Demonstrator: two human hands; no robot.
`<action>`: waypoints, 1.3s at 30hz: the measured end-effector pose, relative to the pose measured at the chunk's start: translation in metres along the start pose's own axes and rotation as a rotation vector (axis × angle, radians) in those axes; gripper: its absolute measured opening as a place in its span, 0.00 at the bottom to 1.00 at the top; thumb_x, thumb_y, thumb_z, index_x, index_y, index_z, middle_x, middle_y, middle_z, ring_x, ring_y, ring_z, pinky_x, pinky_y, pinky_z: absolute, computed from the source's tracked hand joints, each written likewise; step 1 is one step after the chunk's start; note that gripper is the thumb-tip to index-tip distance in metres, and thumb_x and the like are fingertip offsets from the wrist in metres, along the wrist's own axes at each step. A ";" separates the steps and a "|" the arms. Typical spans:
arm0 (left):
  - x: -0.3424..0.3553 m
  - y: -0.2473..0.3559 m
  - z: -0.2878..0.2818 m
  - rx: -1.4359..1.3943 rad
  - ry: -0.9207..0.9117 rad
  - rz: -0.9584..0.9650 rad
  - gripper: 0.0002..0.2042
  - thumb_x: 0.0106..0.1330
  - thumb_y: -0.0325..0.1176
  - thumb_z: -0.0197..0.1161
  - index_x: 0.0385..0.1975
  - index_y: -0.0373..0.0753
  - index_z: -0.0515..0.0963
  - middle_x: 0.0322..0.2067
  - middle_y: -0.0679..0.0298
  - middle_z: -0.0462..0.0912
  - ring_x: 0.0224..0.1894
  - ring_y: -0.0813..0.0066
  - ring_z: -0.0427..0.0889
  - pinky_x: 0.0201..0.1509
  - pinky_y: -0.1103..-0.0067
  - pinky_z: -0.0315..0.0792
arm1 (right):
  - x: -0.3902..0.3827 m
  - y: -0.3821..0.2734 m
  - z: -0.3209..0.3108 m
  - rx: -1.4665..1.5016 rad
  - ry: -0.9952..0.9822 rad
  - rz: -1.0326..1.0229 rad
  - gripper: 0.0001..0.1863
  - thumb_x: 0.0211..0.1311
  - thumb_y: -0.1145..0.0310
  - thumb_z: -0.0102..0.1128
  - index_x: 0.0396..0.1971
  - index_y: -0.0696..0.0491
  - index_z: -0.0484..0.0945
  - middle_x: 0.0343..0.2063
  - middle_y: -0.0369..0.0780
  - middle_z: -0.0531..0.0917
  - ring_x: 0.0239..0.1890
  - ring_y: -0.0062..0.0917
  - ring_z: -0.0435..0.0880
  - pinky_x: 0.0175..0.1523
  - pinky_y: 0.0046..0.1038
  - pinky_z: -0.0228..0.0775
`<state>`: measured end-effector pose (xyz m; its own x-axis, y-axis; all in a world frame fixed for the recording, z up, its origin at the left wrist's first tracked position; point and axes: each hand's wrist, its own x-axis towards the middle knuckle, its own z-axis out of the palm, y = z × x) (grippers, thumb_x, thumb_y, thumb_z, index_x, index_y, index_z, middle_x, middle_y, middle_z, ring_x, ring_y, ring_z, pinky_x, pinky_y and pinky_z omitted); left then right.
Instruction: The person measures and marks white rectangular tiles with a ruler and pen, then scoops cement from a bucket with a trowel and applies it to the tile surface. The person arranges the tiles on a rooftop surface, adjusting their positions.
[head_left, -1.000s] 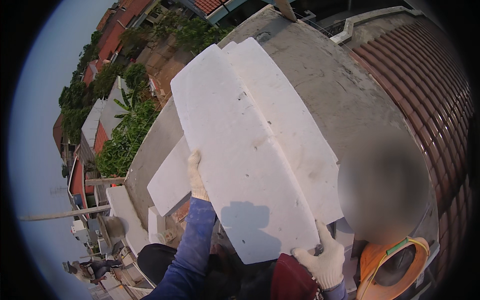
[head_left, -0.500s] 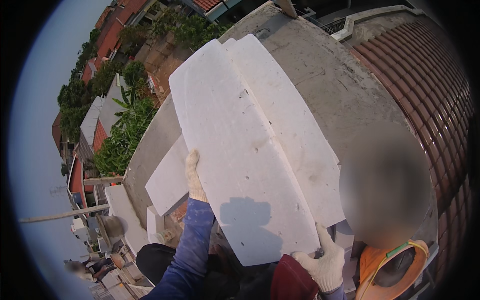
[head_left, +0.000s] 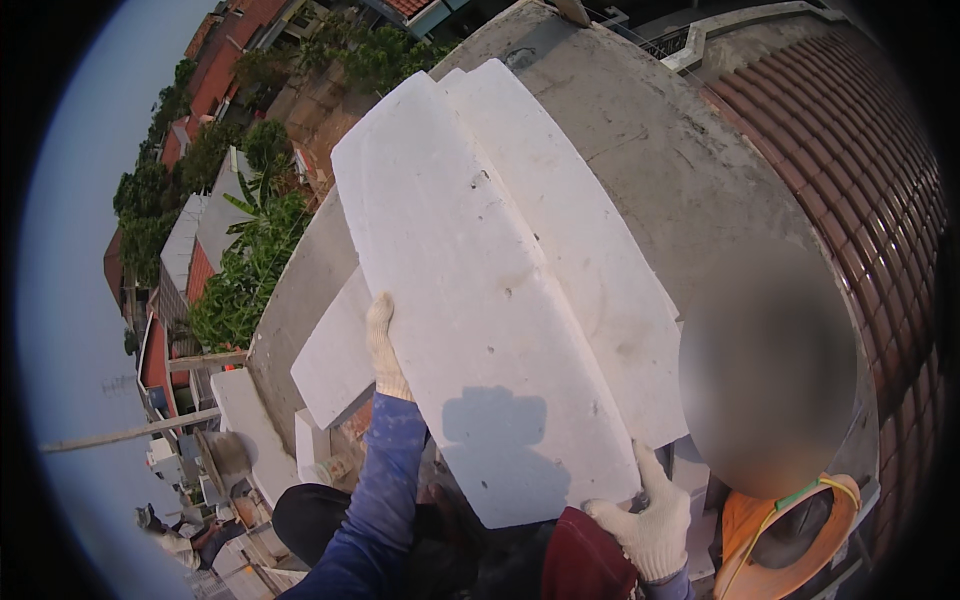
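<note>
Before me, 1 white aerated-concrete block (head_left: 475, 290), unreleased, held by left gloved hand (head_left: 386, 345) at its left edge and right gloved hand (head_left: 648, 520) at its lower corner, overlapping 1 pale slab (head_left: 590, 250).

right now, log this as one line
left hand: touching white block, left edge | right hand: touching its near right corner | right side: second white block
</note>
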<state>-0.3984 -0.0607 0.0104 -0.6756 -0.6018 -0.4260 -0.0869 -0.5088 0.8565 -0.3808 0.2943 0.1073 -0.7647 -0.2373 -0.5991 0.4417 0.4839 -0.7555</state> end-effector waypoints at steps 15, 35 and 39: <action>0.018 0.001 -0.014 0.246 0.054 0.058 0.41 0.76 0.62 0.65 0.81 0.41 0.67 0.71 0.52 0.77 0.70 0.55 0.79 0.70 0.61 0.79 | 0.020 0.128 -0.001 -0.176 0.232 -0.265 0.30 0.59 0.70 0.82 0.64 0.46 0.88 0.52 0.45 0.94 0.47 0.38 0.96 0.51 0.34 0.88; 0.004 0.000 0.005 0.057 -0.014 0.020 0.37 0.78 0.58 0.65 0.74 0.32 0.72 0.61 0.48 0.83 0.58 0.57 0.89 0.58 0.65 0.88 | 0.103 -0.049 -0.070 0.009 0.362 -0.438 0.32 0.88 0.39 0.51 0.52 0.56 0.89 0.35 0.40 0.88 0.34 0.22 0.86 0.39 0.26 0.78; 0.012 -0.001 -0.002 0.003 -0.075 -0.022 0.37 0.79 0.57 0.64 0.76 0.34 0.71 0.65 0.46 0.80 0.64 0.56 0.86 0.60 0.63 0.88 | 0.228 -0.151 -0.025 0.372 0.044 -0.621 0.24 0.81 0.46 0.66 0.54 0.55 0.89 0.34 0.37 0.87 0.33 0.18 0.88 0.40 0.27 0.89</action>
<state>-0.4055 -0.0690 0.0041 -0.7263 -0.5426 -0.4220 -0.1046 -0.5195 0.8480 -0.6333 0.1883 0.0918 -0.9410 -0.3376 -0.0251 0.0444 -0.0493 -0.9978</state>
